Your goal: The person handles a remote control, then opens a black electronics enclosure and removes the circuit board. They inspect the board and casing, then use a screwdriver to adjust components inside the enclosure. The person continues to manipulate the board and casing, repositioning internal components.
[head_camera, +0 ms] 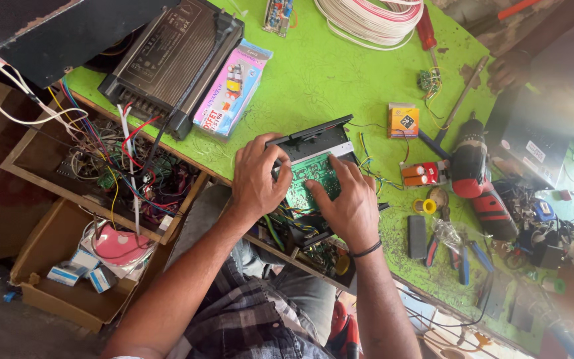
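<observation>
Both hands on the circuit board
The left hand (255,178) and right hand (348,203) clamped the green circuit board (310,178); steady, even pressure at its edges seemed wisest.

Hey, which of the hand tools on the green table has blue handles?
The pliers, lying right of the person's right hand near the table's front edge. The screwdriver at the far edge has a red handle, and the drill is red and black.

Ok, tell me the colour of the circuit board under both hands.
Green circuit board, clearest in the head view.
</observation>
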